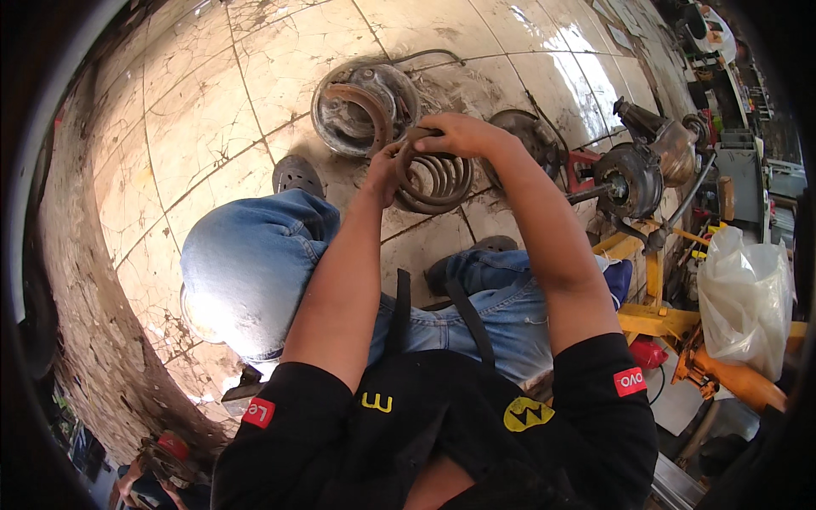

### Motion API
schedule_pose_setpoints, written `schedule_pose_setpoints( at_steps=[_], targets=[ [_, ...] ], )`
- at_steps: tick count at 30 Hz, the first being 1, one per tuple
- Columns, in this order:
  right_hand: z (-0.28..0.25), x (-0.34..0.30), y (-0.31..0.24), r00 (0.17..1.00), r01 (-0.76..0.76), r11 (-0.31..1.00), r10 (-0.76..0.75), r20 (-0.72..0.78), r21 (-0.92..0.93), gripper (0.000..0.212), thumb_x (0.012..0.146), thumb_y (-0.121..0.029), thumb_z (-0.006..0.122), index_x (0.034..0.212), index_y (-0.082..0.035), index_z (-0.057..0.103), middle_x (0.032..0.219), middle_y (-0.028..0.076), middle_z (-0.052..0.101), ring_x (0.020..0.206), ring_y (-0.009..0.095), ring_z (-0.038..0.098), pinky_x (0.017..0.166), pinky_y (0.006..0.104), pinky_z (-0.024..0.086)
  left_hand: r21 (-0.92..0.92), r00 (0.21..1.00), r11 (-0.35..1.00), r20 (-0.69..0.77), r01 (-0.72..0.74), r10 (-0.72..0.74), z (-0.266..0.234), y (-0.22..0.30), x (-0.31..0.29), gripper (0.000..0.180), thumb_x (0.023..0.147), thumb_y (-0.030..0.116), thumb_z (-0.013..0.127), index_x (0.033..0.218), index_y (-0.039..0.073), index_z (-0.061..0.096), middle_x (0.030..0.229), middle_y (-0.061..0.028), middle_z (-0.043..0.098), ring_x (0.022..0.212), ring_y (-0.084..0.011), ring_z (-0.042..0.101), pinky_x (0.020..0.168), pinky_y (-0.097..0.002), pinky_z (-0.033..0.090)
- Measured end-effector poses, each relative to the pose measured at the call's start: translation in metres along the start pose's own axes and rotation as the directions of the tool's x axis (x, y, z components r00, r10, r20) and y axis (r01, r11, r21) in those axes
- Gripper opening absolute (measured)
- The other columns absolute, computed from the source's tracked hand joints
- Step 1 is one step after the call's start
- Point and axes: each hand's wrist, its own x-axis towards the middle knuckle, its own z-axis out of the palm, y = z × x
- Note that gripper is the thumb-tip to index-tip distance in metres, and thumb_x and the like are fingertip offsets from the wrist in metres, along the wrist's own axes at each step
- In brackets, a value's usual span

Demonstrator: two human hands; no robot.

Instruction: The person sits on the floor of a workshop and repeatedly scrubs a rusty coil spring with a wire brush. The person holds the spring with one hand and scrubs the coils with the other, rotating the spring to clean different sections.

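I hold a curved rusty brake shoe (429, 180) upright in front of me, above my knees. My left hand (384, 172) grips its left side. My right hand (459, 134) is closed over its top edge. The ribbed inner face of the shoe points toward me. Just beyond it on the tiled floor lies a round brake backing plate (364, 108) with another rusty shoe inside it. A second round plate (529, 134) lies behind my right wrist, partly hidden by it.
A greasy axle hub assembly (639, 170) rests on a yellow stand (656, 316) at the right. A clear plastic bag (746, 299) sits beside it. A cable (433, 56) trails across the cracked floor tiles (212, 102). A rough trunk-like edge (93, 323) runs along the left.
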Motion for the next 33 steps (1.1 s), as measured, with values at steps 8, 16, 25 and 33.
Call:
schedule_pose_setpoints(
  at_steps=[8, 16, 25, 33],
  targets=[
    [0.004, -0.062, 0.037, 0.849, -0.445, 0.648, 0.526, 0.059, 0.618, 0.065, 0.088, -0.048, 0.062, 0.136, -0.006, 0.049, 0.135, 0.018, 0.052, 0.123, 0.028, 0.050, 0.100, 0.0354, 0.039, 0.012, 0.997, 0.997, 0.040, 0.072, -0.073, 0.012, 0.011, -0.009, 0.045, 0.097, 0.048, 0.047, 0.114, 0.008, 0.060, 0.092, -0.0032, 0.062, 0.076, -0.0157, 0.061, 0.070, -0.0334, 0.054],
    [0.064, -0.079, 0.029, 0.842, -0.134, 0.205, 0.540, 0.002, 0.970, 0.056, 0.094, -0.045, 0.054, 0.119, 0.005, 0.053, 0.104, 0.019, 0.063, 0.101, 0.031, 0.060, 0.090, 0.0415, 0.046, 0.079, 0.995, 0.992, 0.015, 0.095, -0.096, 0.030, 0.000, 0.010, 0.044, 0.100, 0.041, 0.044, 0.127, 0.008, 0.054, 0.107, -0.0078, 0.061, 0.091, -0.0189, 0.060, 0.080, -0.0374, 0.051],
    [0.028, -0.058, 0.028, 0.866, -0.242, 0.880, 0.386, -0.318, 0.409, 0.052, 0.094, -0.040, 0.054, 0.125, 0.002, 0.052, 0.118, 0.024, 0.060, 0.112, 0.032, 0.057, 0.094, 0.0389, 0.044, 0.610, 0.958, 0.740, 0.205, -0.284, 0.198, 0.008, -0.020, 0.044, 0.030, 0.098, 0.020, 0.047, 0.125, 0.010, 0.055, 0.112, -0.0084, 0.062, 0.098, -0.0205, 0.059, 0.084, -0.0312, 0.046],
    [0.026, -0.075, 0.045, 0.893, -0.118, 0.913, 0.270, -0.361, 0.391, 0.052, 0.095, -0.041, 0.053, 0.123, 0.003, 0.051, 0.116, 0.022, 0.060, 0.112, 0.033, 0.057, 0.094, 0.0370, 0.043, 0.612, 0.982, 0.769, 0.155, -0.182, 0.109, 0.055, 0.007, 0.002, 0.031, 0.099, 0.024, 0.045, 0.123, 0.007, 0.055, 0.103, -0.0063, 0.064, 0.088, -0.0156, 0.059, 0.074, -0.0301, 0.047]
  ],
)
